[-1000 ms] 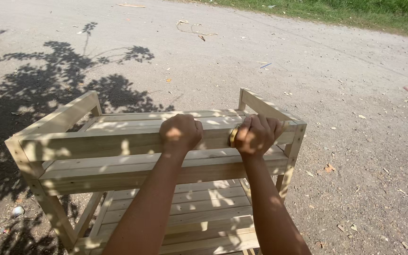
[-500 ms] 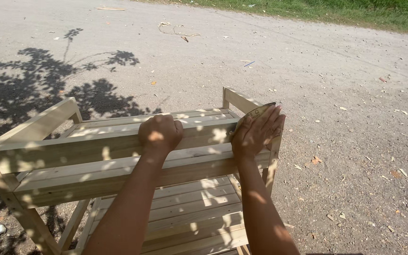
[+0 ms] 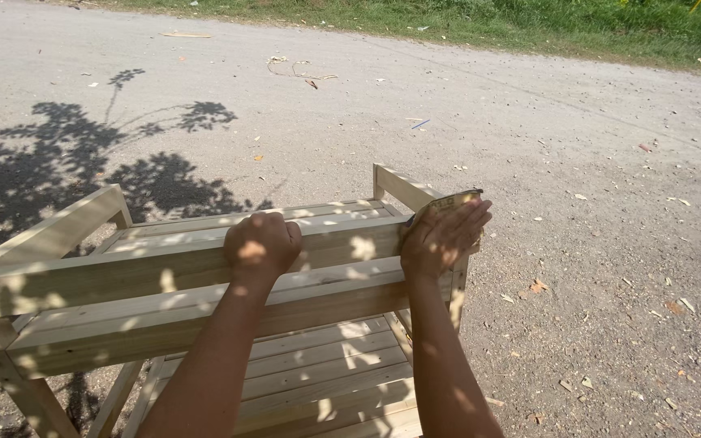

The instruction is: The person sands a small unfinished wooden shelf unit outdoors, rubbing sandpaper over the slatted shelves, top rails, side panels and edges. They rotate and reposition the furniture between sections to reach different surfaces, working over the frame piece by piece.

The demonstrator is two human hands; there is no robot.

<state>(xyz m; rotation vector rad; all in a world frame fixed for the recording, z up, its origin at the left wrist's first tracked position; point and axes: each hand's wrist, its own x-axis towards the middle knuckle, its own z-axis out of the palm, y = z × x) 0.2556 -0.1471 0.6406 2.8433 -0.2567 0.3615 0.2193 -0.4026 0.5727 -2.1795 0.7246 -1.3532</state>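
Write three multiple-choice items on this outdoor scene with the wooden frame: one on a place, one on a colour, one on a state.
1. Where does the right hand press the small sheet of sandpaper?
A. near the right end of the top rail
B. on the gravel
C. on the lowest shelf

2. What colour is the slatted wooden shelf frame?
A. dark blue
B. pale natural wood
C. black

3. How is the left hand set?
A. flat and open
B. lifted clear
C. curled over the top rail

Answers: 1 A, the sheet lies under the palm by the frame's right corner. 2 B, the boards are bare and light. 3 C, the fingers wrap the rail.
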